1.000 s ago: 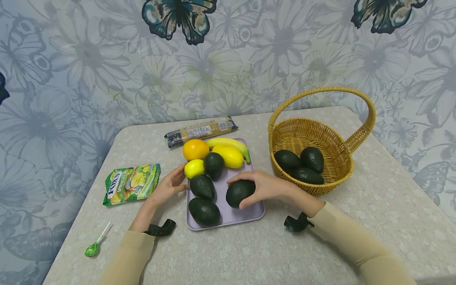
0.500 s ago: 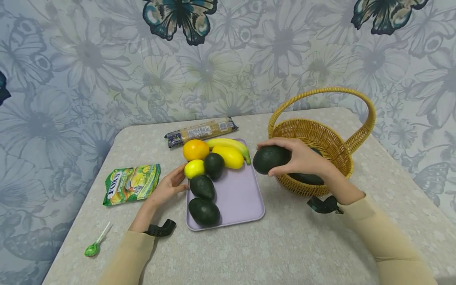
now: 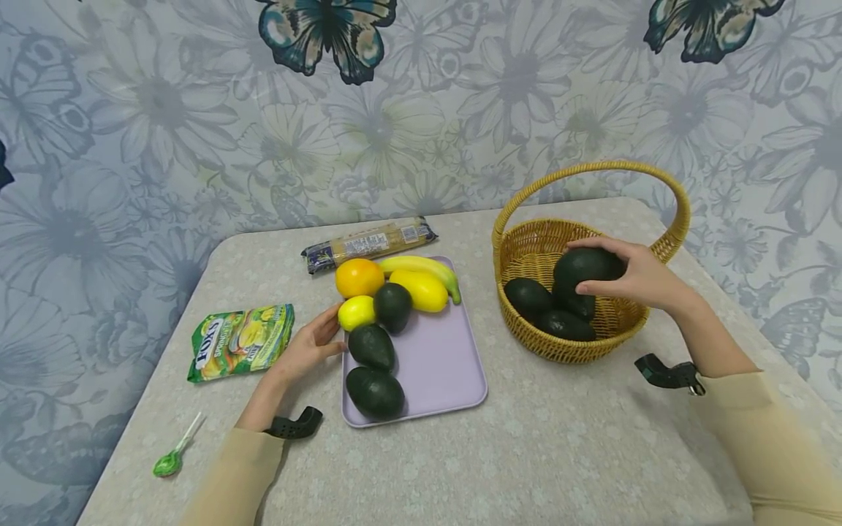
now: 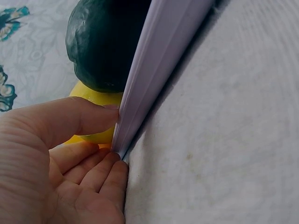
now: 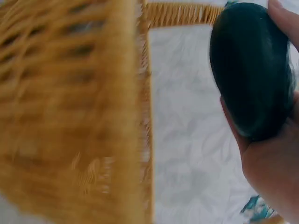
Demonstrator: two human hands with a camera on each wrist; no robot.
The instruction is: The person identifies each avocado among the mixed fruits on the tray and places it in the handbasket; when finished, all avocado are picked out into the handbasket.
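My right hand (image 3: pixel 645 276) grips a dark green avocado (image 3: pixel 582 267) over the yellow wicker basket (image 3: pixel 559 352), thumb on its near side and fingers on its far side. Below it in the basket lie several other avocados (image 3: pixel 566 326); the held one partly hides one of them. In the right wrist view the avocado (image 5: pixel 250 70) sits above the basket's rim. At the left edge of the lilac tray (image 3: pixel 444 365), my left hand (image 3: pixel 304 352) rests with extended fingers, its thumb and fingertips touching the tray's side beside a lemon (image 3: pixel 356 313).
The tray also carries avocados (image 3: pixel 375 393) along its left side, an orange (image 3: pixel 359 278), a banana (image 3: pixel 424 268) and a yellow mango-like fruit (image 3: pixel 421 291). Behind it lies a long pasta packet (image 3: pixel 368 244). A candy bag (image 3: pixel 243 340) and green lollipop (image 3: pixel 169 462) lie left.
My right hand has lifted the avocado off the tray and carried it rightward over the basket. My left hand has stayed at the tray's edge.
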